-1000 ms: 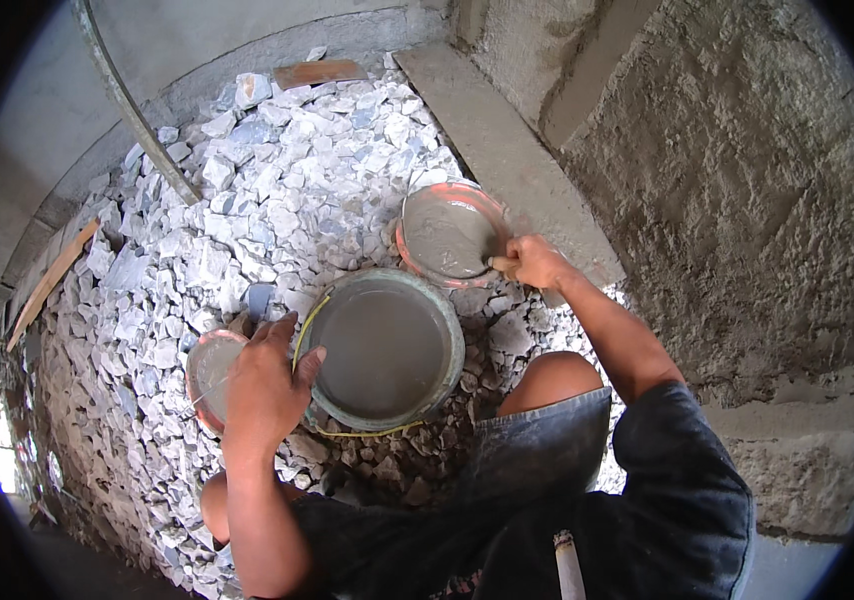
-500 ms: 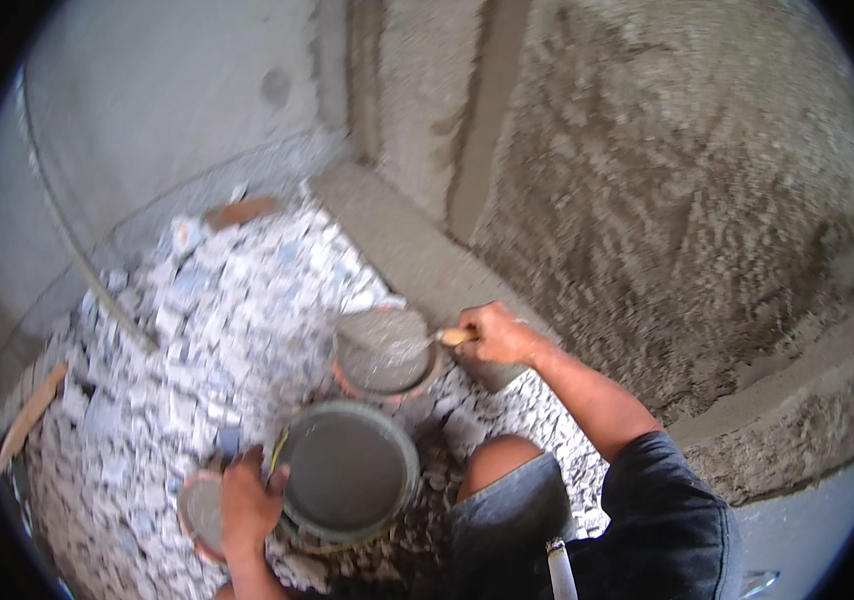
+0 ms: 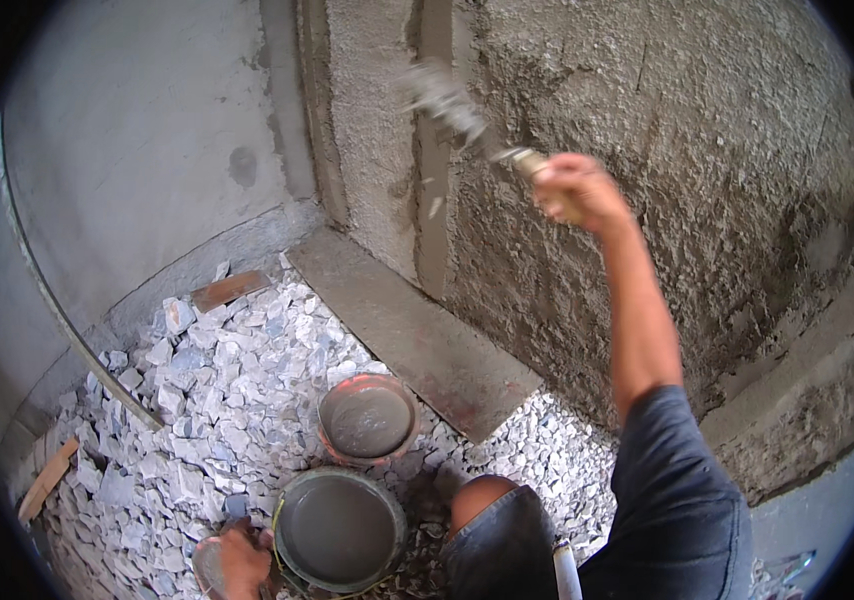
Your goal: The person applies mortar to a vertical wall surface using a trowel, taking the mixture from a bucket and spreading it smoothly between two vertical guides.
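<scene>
My right hand [image 3: 582, 192] is raised in front of the rough wall at right, closed around the wooden handle of a trowel [image 3: 507, 155]. The blade is smeared by motion, and wet grey mortar [image 3: 437, 97] streaks off it toward the wall. Low at the left, my left hand [image 3: 245, 562] is between a small orange-rimmed bowl [image 3: 207, 562] and a dark bucket [image 3: 399, 520] of grey mix. Its fingers point down and are mostly hidden. Beyond the bucket stands a reddish tub [image 3: 409, 440] holding thicker mortar.
White broken stones [image 3: 187, 400] cover the ground. A mortar-stained board [image 3: 417, 330] lies along the wall [image 3: 647, 180]. A brown wood piece [image 3: 230, 289] rests by the back corner, another [image 3: 49, 480] at far left. A thin hose or rod [image 3: 57, 305] curves down the left wall.
My right hand has swung the trowel up from the reddish tub to the wall, and mortar is leaving the blade. The view has tilted upward. My left hand stays beside the bucket.
</scene>
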### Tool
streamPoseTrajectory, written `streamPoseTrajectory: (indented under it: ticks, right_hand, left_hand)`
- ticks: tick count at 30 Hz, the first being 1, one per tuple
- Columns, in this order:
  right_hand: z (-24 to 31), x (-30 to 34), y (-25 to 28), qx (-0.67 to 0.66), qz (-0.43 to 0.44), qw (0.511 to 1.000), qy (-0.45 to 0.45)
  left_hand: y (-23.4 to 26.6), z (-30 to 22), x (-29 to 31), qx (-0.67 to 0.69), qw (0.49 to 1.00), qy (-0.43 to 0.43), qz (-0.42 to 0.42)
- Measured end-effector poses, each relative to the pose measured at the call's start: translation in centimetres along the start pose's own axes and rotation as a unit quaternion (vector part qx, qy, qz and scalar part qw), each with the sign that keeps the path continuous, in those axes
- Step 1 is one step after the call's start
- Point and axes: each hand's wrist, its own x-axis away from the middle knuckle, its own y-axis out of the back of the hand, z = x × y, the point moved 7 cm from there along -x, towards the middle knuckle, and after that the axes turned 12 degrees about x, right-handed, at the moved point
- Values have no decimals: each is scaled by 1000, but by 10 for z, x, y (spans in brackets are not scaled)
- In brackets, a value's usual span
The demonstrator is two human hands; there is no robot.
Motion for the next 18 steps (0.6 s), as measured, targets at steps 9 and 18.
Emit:
streamPoseTrajectory:
  ticks: [9,18]
  right_hand:
    - [-40,326,97,251,-235,928,-146]
    - [-181,354,-128,483,38,846,-224]
  left_hand:
    - [-41,-4,-26,76,996,-42,3]
    - [-87,-34,-75,159,976,-150,-12]
